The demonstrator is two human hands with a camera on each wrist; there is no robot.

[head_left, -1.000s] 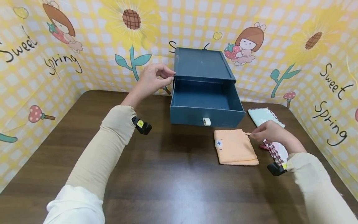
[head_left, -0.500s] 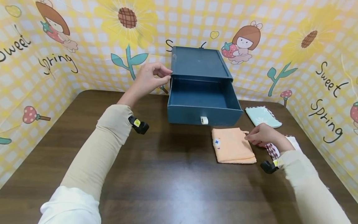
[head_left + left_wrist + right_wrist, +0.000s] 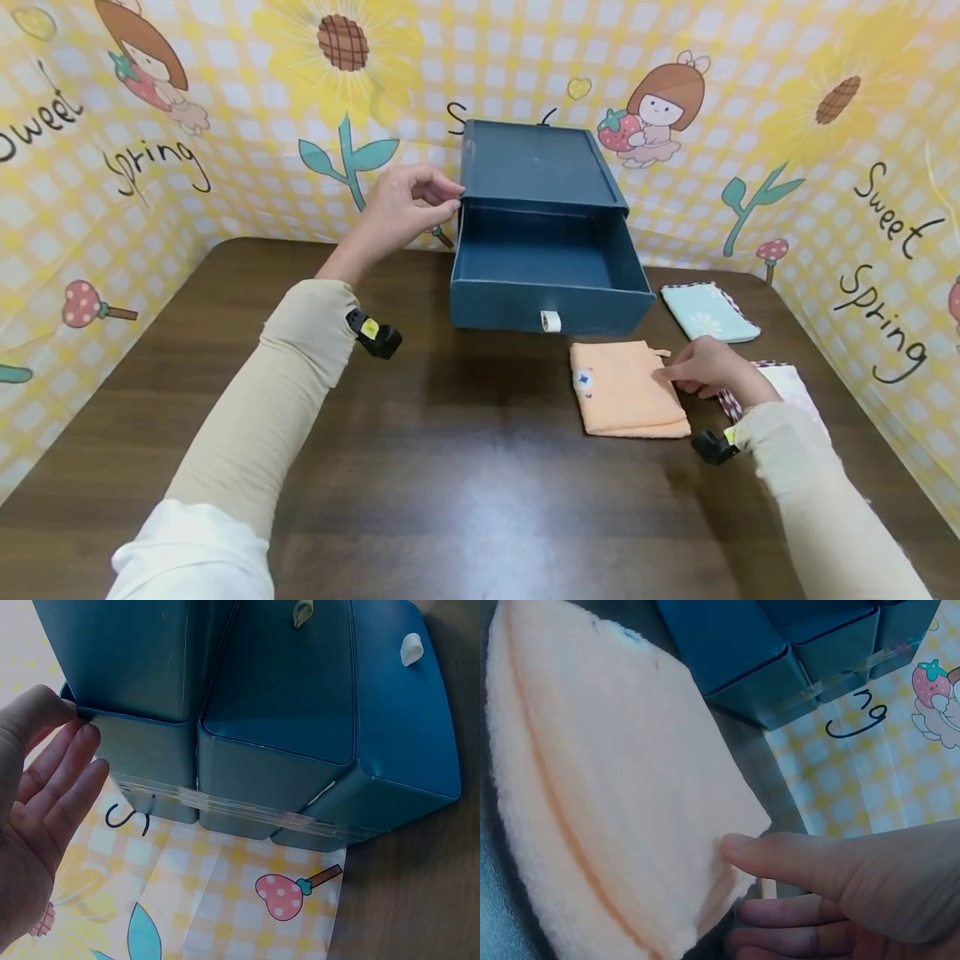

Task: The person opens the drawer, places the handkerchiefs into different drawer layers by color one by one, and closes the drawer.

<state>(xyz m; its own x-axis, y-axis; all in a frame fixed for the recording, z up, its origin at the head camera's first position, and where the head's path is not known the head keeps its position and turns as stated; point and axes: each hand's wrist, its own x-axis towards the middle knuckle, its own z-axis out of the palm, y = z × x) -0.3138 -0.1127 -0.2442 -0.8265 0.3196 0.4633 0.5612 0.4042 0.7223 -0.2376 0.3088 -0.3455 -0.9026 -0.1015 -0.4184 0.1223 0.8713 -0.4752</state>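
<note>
My left hand pinches the front left edge of a dark blue drawer cabinet; in the left wrist view, thumb and fingers meet at that rim. Its top drawer is pulled out, showing a bare blue inside and a white pull tab. At the right edge of a folded peach towel, my right hand grips the cloth. The right wrist view has the thumb on top of the towel, the other fingers at and below its edge.
A folded light blue cloth with a checked border lies right of the cabinet. Nearer, a white cloth with a checked edge is partly behind my right hand. A yellow checked sheet hangs around the brown table.
My right hand has moved from the towel's small loop to its right edge, thumb now over the cloth. The left hand stays on the cabinet edge. The head view shifted slightly.
</note>
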